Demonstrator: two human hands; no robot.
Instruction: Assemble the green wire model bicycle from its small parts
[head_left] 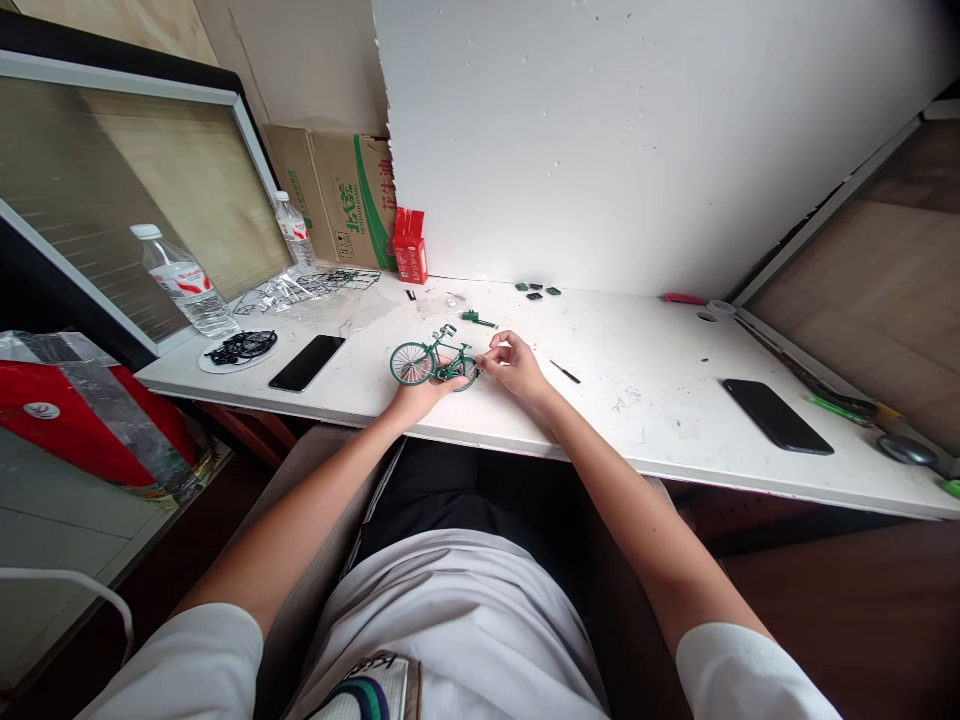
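A small green model bicycle with thin spoked wheels stands nearly upright just above the white table's front part, its handlebar toward the left. My left hand is closed around its lower side, thumb by the pedals and rear wheel. At the rear wheel's right edge, my right hand pinches with thumb and forefinger while the other fingers curl above. Whether a tiny part is between those fingertips is too small to see. A green piece with a thin rod lies just beyond the bicycle, and a small black screwdriver to the right.
Several small green pieces lie near the back wall. Left are a phone, a white dish with black parts, part frames and water bottles. A red box stands behind; another phone lies right.
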